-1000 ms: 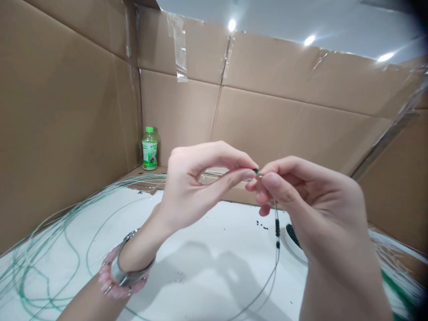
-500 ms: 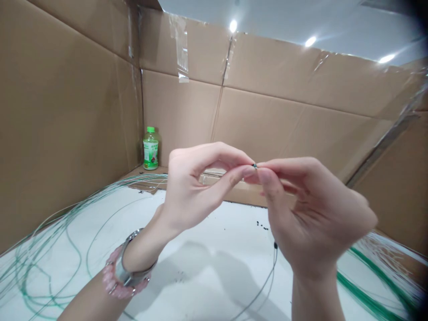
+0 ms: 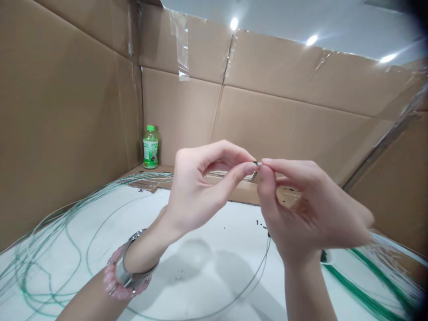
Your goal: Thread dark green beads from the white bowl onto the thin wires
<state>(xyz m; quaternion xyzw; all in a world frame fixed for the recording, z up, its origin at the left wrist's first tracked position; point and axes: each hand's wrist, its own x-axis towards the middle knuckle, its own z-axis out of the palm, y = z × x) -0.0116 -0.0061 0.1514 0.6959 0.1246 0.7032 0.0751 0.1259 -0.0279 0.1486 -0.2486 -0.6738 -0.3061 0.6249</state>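
My left hand [image 3: 197, 191] and my right hand [image 3: 310, 209] meet in front of me, fingertips almost touching. Both pinch the end of a thin wire [image 3: 257, 163] that carries a tiny dark bead. Below my right hand the same grey-green wire [image 3: 257, 278] falls to the table in a wide loop. Any beads threaded lower down are hidden behind that hand. A few loose black beads [image 3: 262, 224] lie on the white table [image 3: 214, 232] near it.
Green-coated wires [image 3: 43, 236] sprawl in loops at the left, and a denser bundle [image 3: 368, 290] lies at the right. A white dish [image 3: 326, 257] sits mostly behind my right hand. Cardboard walls surround the table, with a green-capped bottle [image 3: 150, 149] in the far corner.
My right hand has turned and shifted slightly, now covering most of the white dish. The dark beads on the hanging wire have passed out of sight behind it.
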